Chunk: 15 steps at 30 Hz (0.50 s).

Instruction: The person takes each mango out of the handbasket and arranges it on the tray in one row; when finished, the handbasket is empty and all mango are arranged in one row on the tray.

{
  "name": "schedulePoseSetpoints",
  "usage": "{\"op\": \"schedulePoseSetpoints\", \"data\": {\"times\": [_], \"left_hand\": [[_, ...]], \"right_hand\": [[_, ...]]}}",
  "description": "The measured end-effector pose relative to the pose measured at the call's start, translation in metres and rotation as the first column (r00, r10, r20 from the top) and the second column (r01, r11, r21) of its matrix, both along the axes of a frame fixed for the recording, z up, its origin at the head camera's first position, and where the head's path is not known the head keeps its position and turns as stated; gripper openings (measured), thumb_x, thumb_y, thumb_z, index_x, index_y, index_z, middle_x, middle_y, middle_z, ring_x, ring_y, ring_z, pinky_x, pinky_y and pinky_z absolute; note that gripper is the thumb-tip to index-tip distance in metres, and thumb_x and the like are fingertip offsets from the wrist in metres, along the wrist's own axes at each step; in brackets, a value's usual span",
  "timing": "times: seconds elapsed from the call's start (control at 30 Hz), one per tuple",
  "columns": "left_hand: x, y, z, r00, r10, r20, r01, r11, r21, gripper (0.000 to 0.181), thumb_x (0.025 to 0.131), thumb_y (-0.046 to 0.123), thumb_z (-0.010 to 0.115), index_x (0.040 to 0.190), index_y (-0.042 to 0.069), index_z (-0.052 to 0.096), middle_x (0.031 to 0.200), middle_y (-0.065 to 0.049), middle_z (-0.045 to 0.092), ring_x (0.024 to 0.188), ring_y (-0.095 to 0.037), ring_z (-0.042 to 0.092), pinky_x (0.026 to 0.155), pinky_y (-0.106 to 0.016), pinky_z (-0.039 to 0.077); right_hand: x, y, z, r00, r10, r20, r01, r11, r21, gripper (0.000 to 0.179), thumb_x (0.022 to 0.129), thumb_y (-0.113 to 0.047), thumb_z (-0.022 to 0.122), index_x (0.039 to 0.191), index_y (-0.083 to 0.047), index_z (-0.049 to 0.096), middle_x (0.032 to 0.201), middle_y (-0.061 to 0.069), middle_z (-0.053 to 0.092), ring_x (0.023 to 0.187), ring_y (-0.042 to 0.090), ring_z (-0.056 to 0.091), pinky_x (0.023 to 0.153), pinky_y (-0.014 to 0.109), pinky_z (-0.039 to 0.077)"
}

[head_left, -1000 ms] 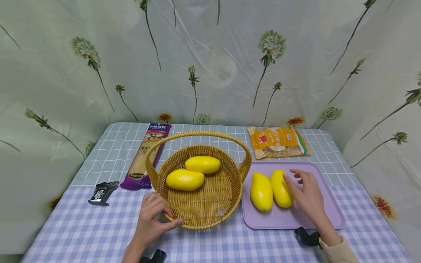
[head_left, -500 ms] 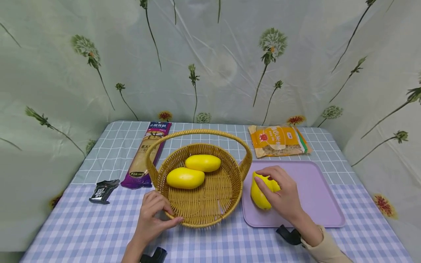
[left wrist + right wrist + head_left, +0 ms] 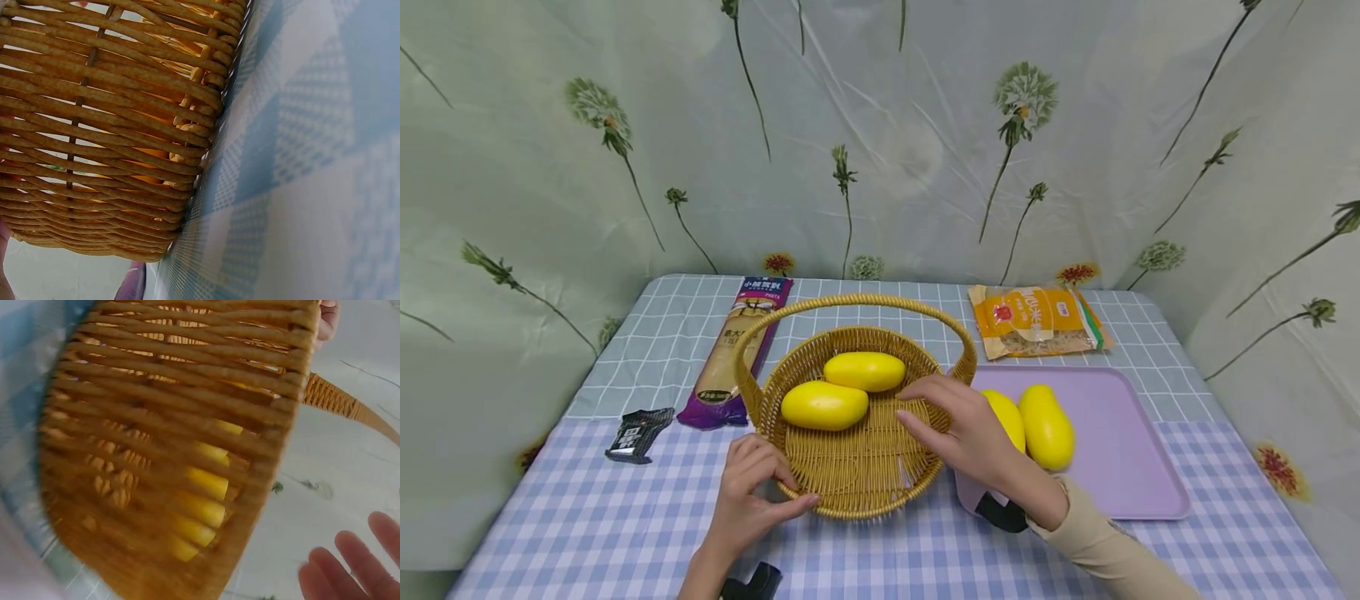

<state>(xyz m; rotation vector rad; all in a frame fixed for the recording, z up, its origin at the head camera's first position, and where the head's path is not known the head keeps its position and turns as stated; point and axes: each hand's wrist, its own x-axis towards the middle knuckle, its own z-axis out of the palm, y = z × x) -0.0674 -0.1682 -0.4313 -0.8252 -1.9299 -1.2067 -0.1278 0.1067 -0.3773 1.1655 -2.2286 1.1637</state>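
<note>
Right hand (image 3: 964, 427) now over round, coarsely woven basket (image 3: 857, 462)

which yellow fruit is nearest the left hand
The front-left fruit in the basket, just beyond the left hand; the rear fruit lies behind it, and the pair on the tray sits farther right.

wicker basket (image 3: 850, 467): 1 | lilac tray (image 3: 1120, 442): 1 | yellow mangoes (image 3: 824, 406): 4 (2 in basket, 2 on tray) | pasta bag (image 3: 730, 358): 1 | orange bag (image 3: 1037, 321): 1 | small black packet (image 3: 638, 435): 1 | black wrist mounts (image 3: 1000, 513): 2
</note>
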Motion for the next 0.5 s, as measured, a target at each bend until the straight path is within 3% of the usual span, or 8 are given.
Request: {"op": "schedulePoseSetpoints", "data": {"times": [0.23,0.37,0.5], "left_hand": [[-0.001,0.0,0.001,1.0,-0.003,0.009,0.003,1.0,-0.002,0.037,0.076,0.039,0.08,0.063,0.015,0.055,0.064,0.006,0.054,0.068,-0.013,0.044,0.084,-0.029,0.027],[0.0,0.0,0.001,1.0,-0.003,0.019,0.003,1.0,-0.005,0.037,0.076,0.039,0.079,0.063,0.015,0.055,0.064,0.006,0.053,0.068,-0.013,0.044,0.083,-0.029,0.027],[0.0,0.0,0.002,1.0,-0.004,0.018,0.004,1.0,-0.009,0.037,0.076,0.039,0.079,0.063,0.014,0.055,0.064,0.006,0.053,0.068,-0.013,0.044,0.083,-0.029,0.027]], "right_hand": [[-0.011,-0.023,0.008,0.99,-0.048,0.132,0.03,0.99,0.14,0.024,0.092,-0.03,0.063,0.109,-0.013,0.064,0.108,-0.004,0.061,0.101,0.013,0.057,0.088,0.029,0.044],[-0.021,-0.034,0.011,0.964,-0.115,0.239,0.046,0.96,0.277,0.036,0.093,-0.04,0.06,0.116,-0.012,0.061,0.114,0.0,0.059,0.105,0.019,0.055,0.089,0.035,0.043],[-0.033,-0.041,0.013,0.942,-0.16,0.296,0.038,0.926,0.377,0.046,0.093,-0.043,0.058,0.122,-0.009,0.059,0.118,0.005,0.058,0.109,0.021,0.052,0.09,0.038,0.041]]}}
